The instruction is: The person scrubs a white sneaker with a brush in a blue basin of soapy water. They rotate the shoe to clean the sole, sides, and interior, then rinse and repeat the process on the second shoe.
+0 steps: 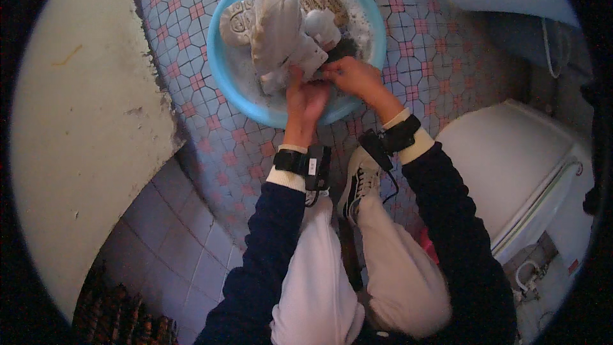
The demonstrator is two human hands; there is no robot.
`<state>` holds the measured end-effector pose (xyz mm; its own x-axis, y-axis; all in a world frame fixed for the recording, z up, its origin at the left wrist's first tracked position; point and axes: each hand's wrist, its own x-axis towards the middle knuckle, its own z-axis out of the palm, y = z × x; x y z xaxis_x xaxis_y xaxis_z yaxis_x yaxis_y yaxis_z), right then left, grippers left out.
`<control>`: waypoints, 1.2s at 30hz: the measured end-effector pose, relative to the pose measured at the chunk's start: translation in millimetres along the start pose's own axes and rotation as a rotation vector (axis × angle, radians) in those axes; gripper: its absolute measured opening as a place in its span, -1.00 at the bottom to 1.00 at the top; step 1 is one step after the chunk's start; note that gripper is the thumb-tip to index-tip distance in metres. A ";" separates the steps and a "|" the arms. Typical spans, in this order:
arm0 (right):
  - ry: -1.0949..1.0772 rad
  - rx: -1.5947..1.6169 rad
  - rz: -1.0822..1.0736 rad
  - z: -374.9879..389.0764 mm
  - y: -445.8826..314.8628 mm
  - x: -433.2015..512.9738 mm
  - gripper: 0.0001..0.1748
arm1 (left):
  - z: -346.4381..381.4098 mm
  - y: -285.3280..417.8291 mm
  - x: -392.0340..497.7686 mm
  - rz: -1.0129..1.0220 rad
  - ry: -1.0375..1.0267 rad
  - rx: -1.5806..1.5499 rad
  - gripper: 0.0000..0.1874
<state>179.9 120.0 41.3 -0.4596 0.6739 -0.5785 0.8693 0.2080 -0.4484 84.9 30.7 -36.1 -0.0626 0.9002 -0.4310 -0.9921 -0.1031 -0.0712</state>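
A light blue plastic basin (218,69) of sudsy water sits on the floor before me. My left hand (306,98) is palm up at the near rim and holds a wet white shoe (278,28) from below, its toe pointing away from me. My right hand (354,76) is bent in at the shoe's near right side, fingers curled; what they pinch is hidden. A dark patch (342,50), which I cannot identify, lies just beyond those fingers. Behind the held shoe, a patterned shoe sole (323,0) faces up. A rounded white piece (323,28) lies beside it.
Patterned blue and pink floor tiles (191,57) surround the basin. A pale panel with a chipped edge (91,81) stands at left. To the right is a white appliance-like body (507,153), with a hose (527,273) below it. My sneaker (361,177) is near the basin.
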 end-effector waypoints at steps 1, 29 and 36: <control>0.061 -0.161 0.022 0.0 0.1 -0.1 -0.70 | 0.9 0.0 -0.2 0.005 0.012 0.008 -0.42; 0.030 0.041 -0.034 6.2 2.2 -4.0 -0.72 | 8.7 -2.6 -1.2 0.078 0.073 0.013 -0.31; 0.109 -0.326 -0.001 -18.4 2.5 -6.8 -0.72 | 6.1 -0.4 -0.5 0.025 0.154 0.005 -0.31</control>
<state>188.6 129.0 56.7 -0.4541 0.7414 -0.4940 0.8891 0.4130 -0.1973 84.7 32.8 -30.4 -0.0705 0.8218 -0.5654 -0.9910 -0.1221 -0.0540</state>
